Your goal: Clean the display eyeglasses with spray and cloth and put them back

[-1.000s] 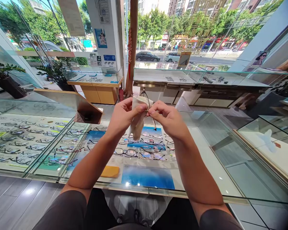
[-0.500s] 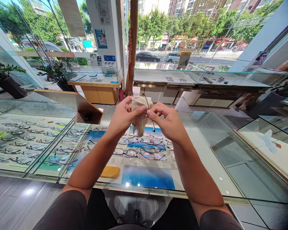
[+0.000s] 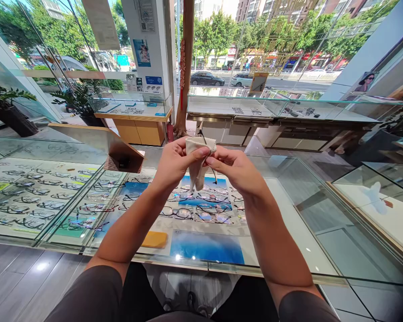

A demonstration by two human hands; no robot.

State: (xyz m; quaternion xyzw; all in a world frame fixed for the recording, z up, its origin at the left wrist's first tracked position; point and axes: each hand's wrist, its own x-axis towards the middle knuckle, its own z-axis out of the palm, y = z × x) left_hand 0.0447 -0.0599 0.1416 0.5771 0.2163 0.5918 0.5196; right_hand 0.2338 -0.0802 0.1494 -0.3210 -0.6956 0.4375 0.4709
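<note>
Both hands are raised together above a glass display counter (image 3: 289, 214). My left hand (image 3: 173, 163) pinches a beige cleaning cloth (image 3: 197, 167), which is folded over part of a thin dark-framed pair of glasses (image 3: 213, 172). My right hand (image 3: 233, 167) grips the glasses at the frame, fingers closed, right beside the cloth. One thin temple arm sticks up behind the cloth, and a lens rim hangs below my right fingers. The covered lens is hidden by the cloth.
Under the counter glass lie several rows of glasses (image 3: 201, 210) on blue and white mats, plus a yellow case (image 3: 154, 239). A tilted wooden-backed mirror (image 3: 100, 143) stands at the left. More glass counters (image 3: 275, 107) sit behind and to the right.
My hands have drawn slightly closer together, and the cloth now covers more of the glasses; less of the lens rim shows below my right fingers.
</note>
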